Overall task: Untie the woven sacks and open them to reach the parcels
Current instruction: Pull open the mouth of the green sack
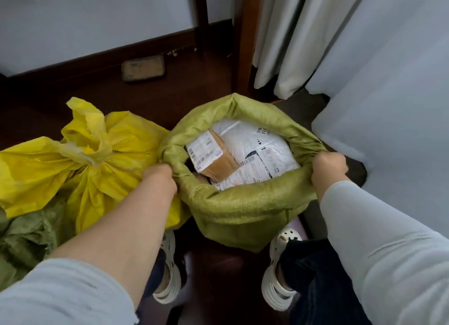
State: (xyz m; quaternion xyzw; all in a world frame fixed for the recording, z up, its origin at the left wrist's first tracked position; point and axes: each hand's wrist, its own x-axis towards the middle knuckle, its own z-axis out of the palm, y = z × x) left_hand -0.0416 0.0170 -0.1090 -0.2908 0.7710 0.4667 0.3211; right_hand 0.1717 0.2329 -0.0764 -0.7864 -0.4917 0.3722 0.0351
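A green woven sack (pixel 240 208) stands open on the floor between my feet, its rim rolled outward. My left hand (pixel 159 178) grips the rim on the left side and my right hand (pixel 328 168) grips it on the right. Inside lie a brown taped box with a barcode label (pixel 213 160) and a white plastic mailer (pixel 262 152) under it. To the left a yellow woven sack (pixel 97 159) lies with its neck bunched and tied.
Another crumpled green sack (pixel 26 237) lies at the lower left. A flat brownish packet (pixel 143 68) rests on the dark floor by the skirting. White curtains (pixel 303 33) and a pale cloth-covered surface (pixel 388 106) stand right. A wooden post (pixel 244 37) rises behind.
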